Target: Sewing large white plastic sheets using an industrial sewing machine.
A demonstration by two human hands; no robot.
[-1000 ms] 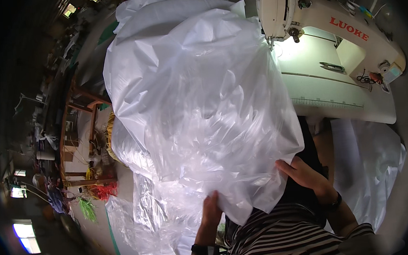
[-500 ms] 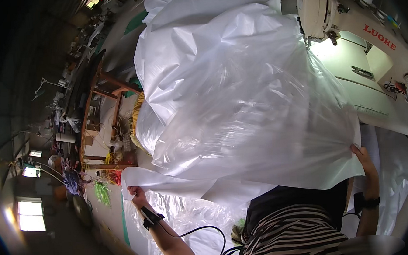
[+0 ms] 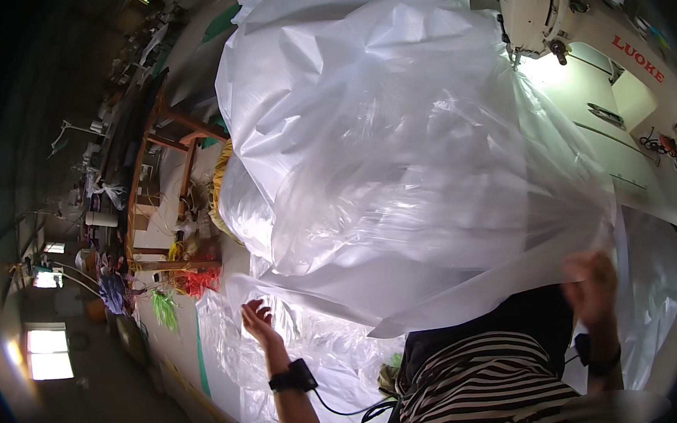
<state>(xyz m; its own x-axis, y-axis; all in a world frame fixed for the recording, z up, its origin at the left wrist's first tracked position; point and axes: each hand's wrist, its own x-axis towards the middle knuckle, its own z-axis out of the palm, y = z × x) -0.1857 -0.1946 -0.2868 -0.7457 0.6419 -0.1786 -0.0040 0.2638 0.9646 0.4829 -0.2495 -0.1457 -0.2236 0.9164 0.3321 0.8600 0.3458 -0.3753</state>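
A large white plastic sheet (image 3: 418,121), translucent in its middle and full of creases, spreads across the table before me. Its near edge hangs in a loose fold above my lap. My left hand (image 3: 260,322) is open just below the sheet's left corner, fingers half curled and apart, holding nothing. Motion smears my right hand (image 3: 589,285) beside the sheet's right near corner; whether its fingers touch the sheet cannot be made out. Along its right side, the sheet runs up to the needle area of a white sewing machine (image 3: 532,13), whose lamp is lit.
Crumpled clear plastic (image 3: 308,341) lies at the lower left, and more sheeting (image 3: 661,292) hangs at the right. A wooden frame (image 3: 185,182) stands left of the table, near red strands (image 3: 201,282) and a green bundle (image 3: 165,309). A cable (image 3: 342,404) runs from my left wristband.
My left hand has let go of the sheet's left corner and moved right. The sheet's near edge has dropped and folded. My right hand has moved down and slightly left, now blurred.
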